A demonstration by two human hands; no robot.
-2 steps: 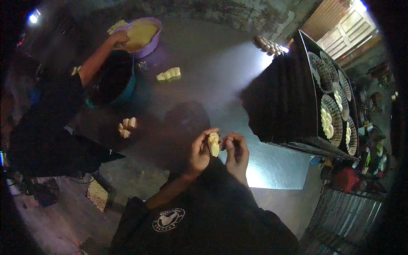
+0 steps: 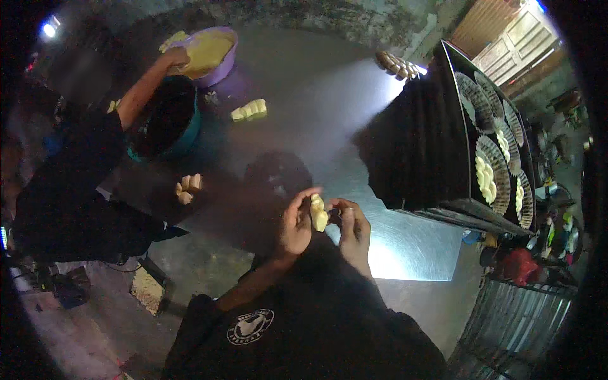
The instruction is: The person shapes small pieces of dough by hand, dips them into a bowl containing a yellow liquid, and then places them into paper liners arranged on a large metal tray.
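In front of my chest my left hand (image 2: 295,229) is closed on a small lumpy piece of yellow dough (image 2: 318,217), held upright between thumb and fingers. Beside it on the right, my right hand (image 2: 355,233) has its fingers curled in and thumb pressed up to them; what they pinch, if anything, is hidden. A few pale brown dough pieces (image 2: 189,188) lie on the metal table (image 2: 285,95) to the left. Farther off rests a ridged strip of pale yellow dough (image 2: 249,110).
At right stands a tall stack of black trays (image 2: 415,142), its top holding fluted paper cups (image 2: 500,180), some with twisted dough (image 2: 486,178). A co-worker's arm (image 2: 147,88) reaches into a purple basin (image 2: 229,60) of yellow mixture, past a teal tub (image 2: 190,133).
The dough piece has turned and tilted slightly in my left hand. My right hand's fingertips have shifted a little; the co-worker's arm is nearly still.
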